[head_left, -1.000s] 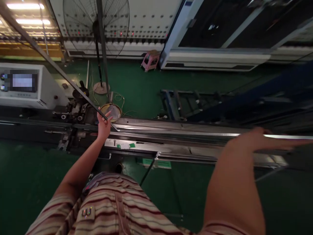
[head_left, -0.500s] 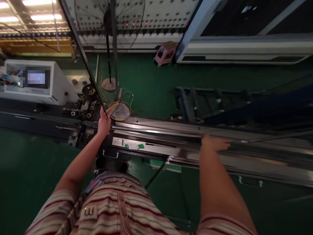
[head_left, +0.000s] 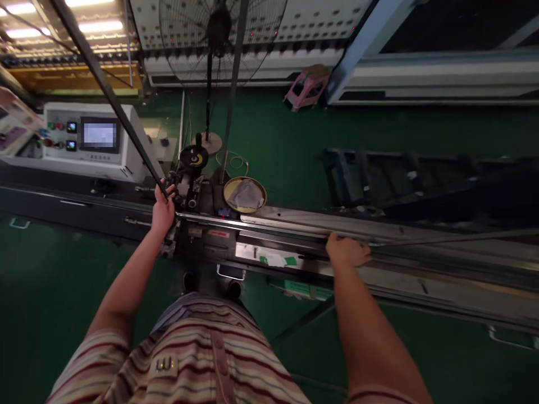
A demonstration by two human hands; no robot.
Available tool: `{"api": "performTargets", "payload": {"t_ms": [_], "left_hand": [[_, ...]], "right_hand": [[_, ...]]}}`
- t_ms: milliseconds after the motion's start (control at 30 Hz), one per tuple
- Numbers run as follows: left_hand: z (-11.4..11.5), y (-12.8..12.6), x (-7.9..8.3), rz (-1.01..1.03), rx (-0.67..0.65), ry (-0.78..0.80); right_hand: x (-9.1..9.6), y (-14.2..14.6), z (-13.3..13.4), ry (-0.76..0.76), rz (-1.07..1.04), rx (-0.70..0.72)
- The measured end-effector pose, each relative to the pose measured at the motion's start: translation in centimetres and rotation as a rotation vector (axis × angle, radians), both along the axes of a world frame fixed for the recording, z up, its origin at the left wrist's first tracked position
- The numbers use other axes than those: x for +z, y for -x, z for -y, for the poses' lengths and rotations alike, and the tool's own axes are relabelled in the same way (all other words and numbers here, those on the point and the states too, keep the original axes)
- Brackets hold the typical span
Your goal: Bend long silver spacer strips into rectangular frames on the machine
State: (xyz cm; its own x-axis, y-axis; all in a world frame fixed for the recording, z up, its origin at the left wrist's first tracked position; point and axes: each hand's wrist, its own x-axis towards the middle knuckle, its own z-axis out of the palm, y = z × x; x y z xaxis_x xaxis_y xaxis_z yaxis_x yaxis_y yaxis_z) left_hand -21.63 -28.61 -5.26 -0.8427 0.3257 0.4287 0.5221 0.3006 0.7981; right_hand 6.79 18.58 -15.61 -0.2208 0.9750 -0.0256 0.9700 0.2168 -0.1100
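Note:
My left hand (head_left: 163, 212) is closed around the lower end of a long, thin dark bar (head_left: 107, 92), which slants up to the upper left. Beside that hand are the metal clamps and the black hand wheel (head_left: 193, 159) of a bench machine. Further right, my right hand (head_left: 347, 251) is closed over a thin metal strip (head_left: 438, 240) along the long metal bench (head_left: 286, 217); its fingertips are partly hidden. A shiny rail (head_left: 252, 226) runs between the two hands.
A control box (head_left: 135, 137) with a lit screen stands at left. Behind the bench are a round tray with a grey cloth (head_left: 246, 193), a standing fan (head_left: 219, 31), a pink stool (head_left: 309, 87) and a dark blue rack (head_left: 357, 174). Green-and-white tape (head_left: 275, 260) lies on the bench.
Both hands have moved left along the bench. The left hand, with the dark bar, has gone from right of the machine's clamps to their left side. The view has shifted left.

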Motion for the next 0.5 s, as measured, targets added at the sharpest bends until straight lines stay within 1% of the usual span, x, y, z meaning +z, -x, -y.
{"api": "performTargets", "payload": {"t_ms": [67,167,267,300,333,367,400,500], "left_hand": [[2.8,1.7,0.1,-0.012,0.024,0.034],[7.1,4.5,0.2,-0.024,0.057,0.041],[11.2,7.3,0.6,-0.033,0.093,0.041],[12.5,8.2,0.8,-0.034,0.113,0.056],[13.7,9.0,1.1,-0.035,0.137,0.077],[14.9,9.8,1.4,-0.034,0.166,0.102],[15.9,10.5,1.7,-0.036,0.196,0.127],[19.2,12.5,2.6,-0.048,0.297,0.218]], "right_hand": [[0.0,1.9,2.9,0.009,0.021,-0.005],[-0.2,4.0,6.9,-0.013,0.005,0.102],[-0.2,4.8,10.2,-0.017,-0.026,0.332],[0.1,4.8,11.0,-0.001,-0.044,0.416],[0.6,4.6,11.6,0.025,-0.064,0.471],[1.3,4.4,12.0,0.056,-0.083,0.479],[2.1,4.1,12.1,0.085,-0.102,0.442],[5.6,3.5,11.9,0.127,-0.184,0.205]]}}
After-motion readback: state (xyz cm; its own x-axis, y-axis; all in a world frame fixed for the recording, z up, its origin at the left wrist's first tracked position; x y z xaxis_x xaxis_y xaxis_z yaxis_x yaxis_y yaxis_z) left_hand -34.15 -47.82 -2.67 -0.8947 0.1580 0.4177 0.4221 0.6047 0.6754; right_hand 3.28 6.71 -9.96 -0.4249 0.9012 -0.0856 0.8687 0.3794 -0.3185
